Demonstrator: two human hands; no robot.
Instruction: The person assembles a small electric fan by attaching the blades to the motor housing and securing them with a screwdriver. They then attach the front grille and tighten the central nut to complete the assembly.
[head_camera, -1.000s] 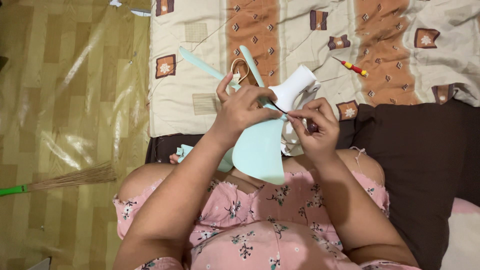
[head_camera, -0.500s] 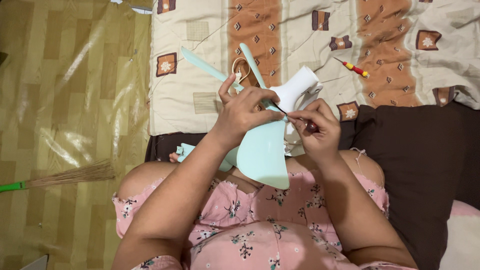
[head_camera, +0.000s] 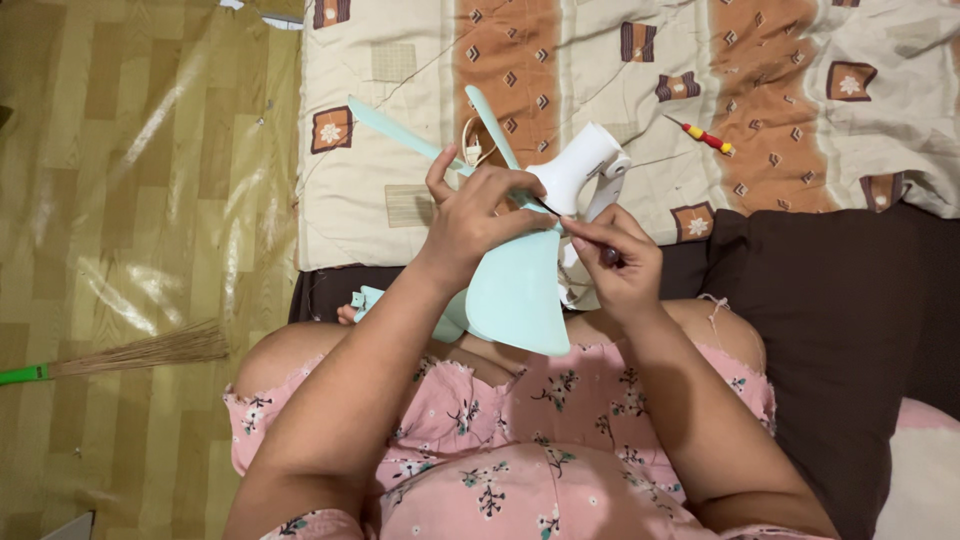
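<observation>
Landmark is the fan blade assembly (head_camera: 510, 285), pale mint, held over the lap just in front of the patchwork quilt (head_camera: 640, 60).

Far left of the blades, a broom (head_camera: 130, 355) lies on the glossy yellow floor (head_camera: 140, 180), well apart, not in use.

Left hand (head_camera: 480, 215) wraps over the hub of the blades, fingers closed round it, thumb side up. The grip looks meant to stop the blades turning while the other hand works on the hub.

Just beyond the hub, the white motor housing (head_camera: 580, 165) sticks out toward the quilt, so the blades seem to be mounted on it. A beige cord loop (head_camera: 470, 140) shows behind the upper blades.

Right of the hub, the right hand (head_camera: 615, 265) is pinched shut on a thin dark tool (head_camera: 548, 207), its tip pointed into the hub. Its dark handle is mostly hidden in the fist.

Further right, a red and yellow screwdriver (head_camera: 708, 135) lies on the quilt, set aside. A dark brown pillow (head_camera: 840, 320) sits right of the blades.
</observation>
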